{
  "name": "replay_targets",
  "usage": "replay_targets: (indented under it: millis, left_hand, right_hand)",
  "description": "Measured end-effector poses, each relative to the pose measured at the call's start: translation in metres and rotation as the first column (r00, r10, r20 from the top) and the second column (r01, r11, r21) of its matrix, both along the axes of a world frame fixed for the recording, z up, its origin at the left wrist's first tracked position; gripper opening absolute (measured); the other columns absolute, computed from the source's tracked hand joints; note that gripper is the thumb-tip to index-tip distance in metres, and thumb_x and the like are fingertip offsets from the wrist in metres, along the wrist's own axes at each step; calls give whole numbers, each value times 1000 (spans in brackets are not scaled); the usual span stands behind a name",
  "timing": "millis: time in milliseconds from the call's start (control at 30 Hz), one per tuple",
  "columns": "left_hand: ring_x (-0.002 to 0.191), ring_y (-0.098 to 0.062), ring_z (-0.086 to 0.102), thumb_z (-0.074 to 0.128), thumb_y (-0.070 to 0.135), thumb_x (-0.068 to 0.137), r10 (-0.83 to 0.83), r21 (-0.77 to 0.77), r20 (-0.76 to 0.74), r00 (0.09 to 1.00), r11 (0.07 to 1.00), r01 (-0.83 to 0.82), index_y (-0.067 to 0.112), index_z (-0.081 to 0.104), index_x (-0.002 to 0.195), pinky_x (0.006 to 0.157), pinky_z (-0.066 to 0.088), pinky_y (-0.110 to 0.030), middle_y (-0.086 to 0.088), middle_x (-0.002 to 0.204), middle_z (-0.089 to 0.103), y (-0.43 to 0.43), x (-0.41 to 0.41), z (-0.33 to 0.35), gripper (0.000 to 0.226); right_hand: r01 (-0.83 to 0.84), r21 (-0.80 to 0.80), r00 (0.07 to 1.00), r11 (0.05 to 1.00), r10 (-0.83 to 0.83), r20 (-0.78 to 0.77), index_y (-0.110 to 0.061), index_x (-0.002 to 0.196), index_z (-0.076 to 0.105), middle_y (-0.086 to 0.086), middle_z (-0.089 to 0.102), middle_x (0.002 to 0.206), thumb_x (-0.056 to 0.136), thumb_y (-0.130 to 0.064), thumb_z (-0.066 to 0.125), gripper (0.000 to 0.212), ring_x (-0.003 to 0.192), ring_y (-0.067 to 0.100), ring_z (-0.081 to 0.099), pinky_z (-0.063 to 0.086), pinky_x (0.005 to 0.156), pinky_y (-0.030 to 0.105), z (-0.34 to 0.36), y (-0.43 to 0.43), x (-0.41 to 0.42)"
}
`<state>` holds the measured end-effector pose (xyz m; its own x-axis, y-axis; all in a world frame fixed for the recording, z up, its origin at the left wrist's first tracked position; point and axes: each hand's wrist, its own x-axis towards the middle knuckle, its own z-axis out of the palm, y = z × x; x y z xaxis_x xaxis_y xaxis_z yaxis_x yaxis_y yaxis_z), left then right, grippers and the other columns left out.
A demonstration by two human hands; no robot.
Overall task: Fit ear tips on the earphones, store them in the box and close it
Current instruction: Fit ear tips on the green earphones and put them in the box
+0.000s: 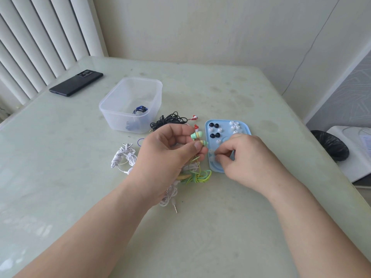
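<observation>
Earphones held ready while a tip is chosen

A pale green table fills the view. Towards its far side stands a clear plastic box, open, with a blue set already inside, so storing appears to have begun. A black phone lies at the far left, out of the way. Right of the box lies the blue lid, used as a tray so the loose ear tips, black and white, do not roll off.

The left hand pinches the green and yellow earphones between thumb and fingers, the buds raised and turned towards the lid, probably to face the other hand. Their cord hangs down to a small coil on the table. The right hand rests on the lid, thumb and forefinger drawn together over some clear tips; whether one is caught between them cannot be told.

A black set and a white set lie coiled nearby, seemingly waiting their turn.
</observation>
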<state>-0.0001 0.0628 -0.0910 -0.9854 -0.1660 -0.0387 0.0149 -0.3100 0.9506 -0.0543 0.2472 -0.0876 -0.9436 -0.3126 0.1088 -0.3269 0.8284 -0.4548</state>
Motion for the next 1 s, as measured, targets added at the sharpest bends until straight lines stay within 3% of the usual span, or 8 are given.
replay_targets:
  millis: [100, 200, 267, 367, 500, 767, 1000]
  left_hand:
    - [88, -32, 78, 70, -12, 91, -15, 8, -1, 1000, 1000, 15, 0, 68, 110, 83, 62, -39, -21, 97, 77, 0, 1, 1, 23]
    - [88, -32, 77, 70, -11, 91, -12, 24, -2, 1000, 1000, 13, 1, 69, 110, 84, 60, -39, -21, 98, 77, -1, 1, 0, 23]
    - [86, -32, 76, 69, -11, 91, -2, 42, -16, 1000, 999, 3, 1, 69, 111, 84, 60, -40, -24, 101, 75, -2, 0, 1, 23]
    - [86, -31, 73, 70, -8, 92, -3, 51, -28, 1000, 999, 5, 4, 69, 112, 81, 60, -40, -19, 100, 76, -4, -1, 2, 23]
    - [85, -30, 70, 70, -7, 92, -33, 63, -52, 998, 997, 36, 5, 70, 112, 79, 58, -38, -15, 97, 76, -5, -1, 3, 23]
    - [86, -26, 73, 72, -8, 90, -39, -48, -78, 996, 998, 36, 2, 69, 114, 78, 60, -34, -21, 103, 76, -3, -1, 1, 26]
    - [88, -29, 75, 71, -8, 91, -20, -47, -93, 995, 999, 16, 3, 69, 112, 78, 62, -36, -18, 100, 77, -4, -1, 2, 24]
  right_hand:
    - [2, -141, 998, 990, -11, -62, -28, 78, 75, -20, 65, 73, 87, -20, 71, 12, 66, 2, 59, 49, 64, 27, -1, 1, 0]
    - [18, -439, 1000, 898, -19, 2, -26, 83, 78, -23, 71, 76, 87, -13, 75, 13, 68, 4, 63, 45, 64, 13, 7, -1, 5]
    - [11, -622, 991, 783, 76, 113, -22, 86, 78, -9, 76, 80, 87, -8, 77, 14, 76, 10, 70, 50, 68, 16, 13, -4, 8]
    - [47, -758, 961, 650, 177, 211, -14, 89, 78, 4, 76, 77, 86, 1, 76, 15, 74, 18, 70, 55, 65, 26, 16, -8, 12]
    - [109, -819, 951, 564, 181, 251, -7, 94, 75, 7, 77, 82, 80, 12, 77, 24, 75, 18, 72, 58, 70, 27, 16, -10, 12]
    - [131, -845, 953, 518, 167, 251, -4, 92, 76, 8, 78, 80, 78, 12, 77, 21, 67, 18, 71, 57, 66, 23, 18, -12, 13]
    - [205, -895, 926, 396, 217, 309, -1, 96, 76, 15, 79, 91, 85, 14, 67, 20, 80, 27, 76, 61, 72, 30, 16, -14, 14]
